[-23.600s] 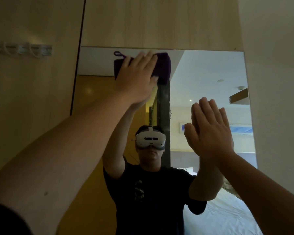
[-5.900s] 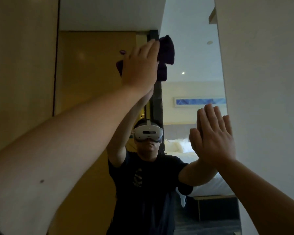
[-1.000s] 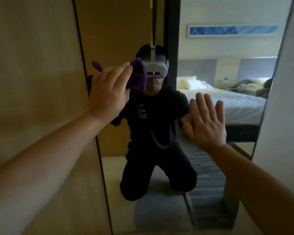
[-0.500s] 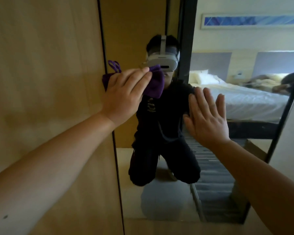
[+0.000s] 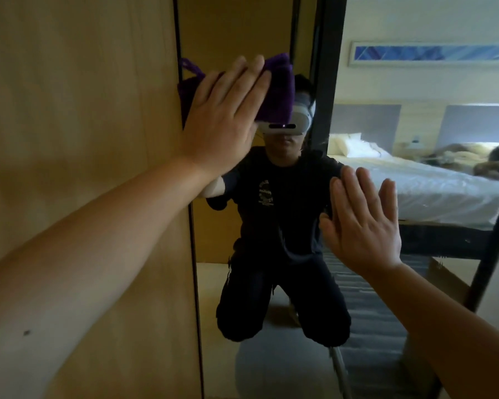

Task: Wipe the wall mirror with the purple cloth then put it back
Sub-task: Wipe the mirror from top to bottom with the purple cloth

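Your two bare forearms reach in from the bottom corners toward a tall wall mirror (image 5: pixel 271 326) set in a thin dark frame, flush beside a smooth, pale wood-grain wall panel (image 5: pixel 78 110) that fills the left side. Your right hand (image 5: pixel 360 223) is flat toward the glass in the mirror's right half, about mid-height, its fingers straight and close together and holding nothing; whether the palm actually touches the glass can't be told. Higher up, hard against the mirror's left edge, your left hand (image 5: pixel 225 113) presses the purple cloth (image 5: pixel 277 90) to the glass with straight, slightly spread fingers laid over it. The cloth is thick, soft and bunched, with a nubbly towelling look and a small loop (image 5: pixel 190 66) poking out at its upper left. In the glass you see a kneeling person in a dark T-shirt with a pale printed emblem on the chest, its lettering too small to read, dark trousers and a white headset. Behind that reflection lie a pale floor, a grey striped carpet (image 5: pixel 369 306), a bed (image 5: pixel 421 191) with white sheets and pillows on a dark base, grey padded headboard panels, and a long framed blue picture (image 5: pixel 432 53) on a cream wall.
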`<state>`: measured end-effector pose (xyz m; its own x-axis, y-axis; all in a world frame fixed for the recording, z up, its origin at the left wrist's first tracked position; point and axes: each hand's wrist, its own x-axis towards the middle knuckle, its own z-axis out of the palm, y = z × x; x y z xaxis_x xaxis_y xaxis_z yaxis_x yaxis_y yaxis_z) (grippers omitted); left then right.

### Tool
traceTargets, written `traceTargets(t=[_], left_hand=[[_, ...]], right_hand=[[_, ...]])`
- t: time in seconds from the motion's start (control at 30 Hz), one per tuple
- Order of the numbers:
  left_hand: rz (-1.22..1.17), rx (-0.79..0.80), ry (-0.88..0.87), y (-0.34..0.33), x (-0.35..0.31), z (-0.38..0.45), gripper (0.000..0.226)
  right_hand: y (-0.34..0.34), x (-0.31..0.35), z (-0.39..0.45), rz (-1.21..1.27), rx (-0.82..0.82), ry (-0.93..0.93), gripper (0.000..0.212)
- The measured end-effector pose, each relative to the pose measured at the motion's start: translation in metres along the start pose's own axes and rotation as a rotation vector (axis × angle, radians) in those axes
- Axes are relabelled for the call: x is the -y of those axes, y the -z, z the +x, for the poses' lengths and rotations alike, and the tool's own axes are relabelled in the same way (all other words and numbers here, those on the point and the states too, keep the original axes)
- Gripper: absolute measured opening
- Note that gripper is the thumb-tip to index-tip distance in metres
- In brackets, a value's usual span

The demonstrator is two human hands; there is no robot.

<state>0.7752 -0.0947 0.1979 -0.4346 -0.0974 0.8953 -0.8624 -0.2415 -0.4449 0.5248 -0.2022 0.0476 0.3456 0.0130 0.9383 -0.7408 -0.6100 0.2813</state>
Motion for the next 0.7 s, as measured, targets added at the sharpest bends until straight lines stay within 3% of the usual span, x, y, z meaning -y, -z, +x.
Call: traceTargets(t=[0.2,0.47,0.7], left_hand=[[-0.116,0.144,-0.076,0.011,-0.042,-0.088,0.059],[-0.126,0.336,-0.189,0.024,-0.124,-0.291,0.066],[-0.271,0.391,-0.073,0.049,-0.133,-0.271,0.049]], right_hand=[[0.002,0.000,-0.001,0.034,0.019,-0.024,0.062],[0.004,0.002,-0.001,0.045,0.057,-0.042,0.064],[0.031,0.002,0.006,0.137,0.244,-0.104,0.060]])
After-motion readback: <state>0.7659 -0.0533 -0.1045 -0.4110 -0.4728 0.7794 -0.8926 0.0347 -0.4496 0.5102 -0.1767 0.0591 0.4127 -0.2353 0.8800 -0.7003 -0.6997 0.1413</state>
